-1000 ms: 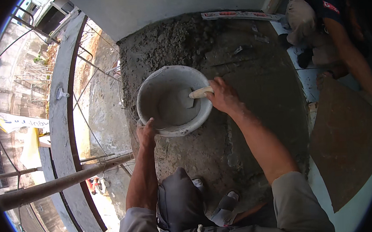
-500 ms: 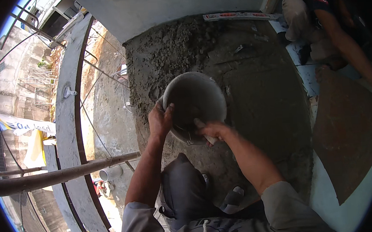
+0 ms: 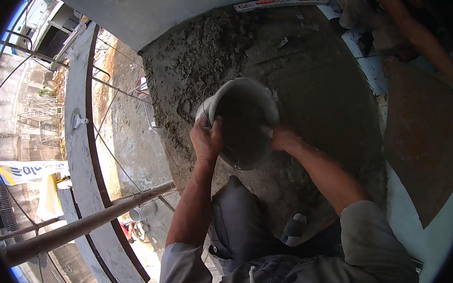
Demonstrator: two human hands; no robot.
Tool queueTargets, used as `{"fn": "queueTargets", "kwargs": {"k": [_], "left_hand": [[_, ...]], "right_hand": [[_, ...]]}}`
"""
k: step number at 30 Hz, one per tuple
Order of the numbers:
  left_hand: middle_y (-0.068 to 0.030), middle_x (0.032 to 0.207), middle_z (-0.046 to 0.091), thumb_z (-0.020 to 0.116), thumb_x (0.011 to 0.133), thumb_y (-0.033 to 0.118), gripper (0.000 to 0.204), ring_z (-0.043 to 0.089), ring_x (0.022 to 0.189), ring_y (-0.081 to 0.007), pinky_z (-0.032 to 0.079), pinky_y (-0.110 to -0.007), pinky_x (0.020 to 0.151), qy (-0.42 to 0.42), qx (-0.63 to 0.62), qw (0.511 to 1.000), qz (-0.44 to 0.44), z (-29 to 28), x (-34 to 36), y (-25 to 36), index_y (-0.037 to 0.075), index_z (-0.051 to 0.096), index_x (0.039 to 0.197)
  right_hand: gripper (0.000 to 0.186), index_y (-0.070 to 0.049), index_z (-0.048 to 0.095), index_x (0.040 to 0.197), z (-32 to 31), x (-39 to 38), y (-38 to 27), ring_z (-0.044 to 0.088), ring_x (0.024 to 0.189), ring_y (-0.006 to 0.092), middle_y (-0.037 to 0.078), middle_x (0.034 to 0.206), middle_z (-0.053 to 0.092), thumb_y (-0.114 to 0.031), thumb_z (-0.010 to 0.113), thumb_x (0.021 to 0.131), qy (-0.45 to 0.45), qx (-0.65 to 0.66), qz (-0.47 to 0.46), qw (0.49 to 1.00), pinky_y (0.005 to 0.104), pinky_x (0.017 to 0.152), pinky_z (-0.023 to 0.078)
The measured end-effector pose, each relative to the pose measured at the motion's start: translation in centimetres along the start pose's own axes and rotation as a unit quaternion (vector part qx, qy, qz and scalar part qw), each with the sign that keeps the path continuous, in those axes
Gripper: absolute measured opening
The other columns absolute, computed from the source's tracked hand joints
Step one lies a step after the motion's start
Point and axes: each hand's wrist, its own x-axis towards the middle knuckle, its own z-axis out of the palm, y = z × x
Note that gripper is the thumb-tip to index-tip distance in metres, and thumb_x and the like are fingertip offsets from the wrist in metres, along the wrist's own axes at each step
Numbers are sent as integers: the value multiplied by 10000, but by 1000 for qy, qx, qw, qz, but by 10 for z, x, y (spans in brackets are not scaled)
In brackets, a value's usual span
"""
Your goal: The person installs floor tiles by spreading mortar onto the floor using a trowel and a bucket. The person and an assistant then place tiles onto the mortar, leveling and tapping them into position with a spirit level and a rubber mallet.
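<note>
In front of me a round grey bucket (image 3: pixel 271 100) is tipped with its mouth toward me. Its inside is dark, and I cannot make out what lies in it. My left hand (image 3: pixel 207 138) grips the bucket's left rim, thumb over the edge. My right hand (image 3: pixel 286 138) is closed at the right rim; its fingers are partly hidden, so whatever they hold does not show. Beneath the bucket spreads wet grey mortar (image 3: pixel 323 98), smoother on the right. Rough, lumpy mortar (image 3: pixel 207 51) lies behind it, toward the wall.
A long level (image 3: pixel 280 3) lies along the grey wall (image 3: pixel 175 8) at the back. At right another person (image 3: pixel 386 14) crouches beside a brown board (image 3: pixel 420 138) on pale tiles. On the left run a scaffold pole (image 3: pixel 90 223) and planks (image 3: pixel 84 151), with a drop beyond.
The bucket has shifted slightly right in view and turned. My right hand has moved from the bucket's lower rim to its right side; the pale handle it held no longer shows.
</note>
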Motion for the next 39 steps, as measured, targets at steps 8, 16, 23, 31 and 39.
{"fn": "queueTargets", "kwargs": {"k": [8, 16, 23, 31, 39], "left_hand": [[-85, 865, 679, 595, 827, 151, 267, 600, 812, -109, 473, -273, 752, -9, -10, 1000, -2, -8, -5, 0, -14, 630, 1034], [-84, 864, 673, 600, 837, 173, 288, 593, 807, -108, 470, -273, 760, -14, -16, 1000, -15, -22, -12, -10, -11, 624, 1056], [-115, 751, 652, 618, 817, 164, 233, 605, 723, -140, 476, -297, 693, 24, -56, 998, -11, -17, -9, -1, -24, 632, 954], [-123, 711, 614, 615, 809, 158, 201, 578, 669, -154, 462, -297, 665, 17, -43, 999, -5, -17, -8, -11, -22, 623, 897], [-124, 710, 614, 610, 814, 178, 232, 578, 673, -156, 462, -297, 672, 32, -23, 999, 35, -9, -4, -11, -21, 623, 932]], "right_hand": [[370, -4, 630, 1018, 27, -42, -26, 657, 745, 325, 201, 819, 653, -125, 582, 671, -154, 239, 51, 957, 391, 643, 524], [409, -17, 610, 1056, 22, -31, -48, 625, 920, 355, 211, 949, 644, -113, 589, 659, -143, 151, -6, 978, 408, 780, 502], [473, -38, 588, 1094, 64, -43, -20, 656, 753, 306, 181, 875, 657, -178, 608, 643, -20, 208, 27, 978, 389, 661, 521], [474, 33, 551, 1063, 54, -37, -21, 635, 569, 241, 166, 772, 635, -171, 631, 642, -140, 329, 51, 933, 364, 509, 508], [459, 61, 550, 1012, 64, -47, 3, 578, 472, 199, 117, 656, 603, -142, 662, 616, -98, 433, 44, 895, 333, 440, 470]]}}
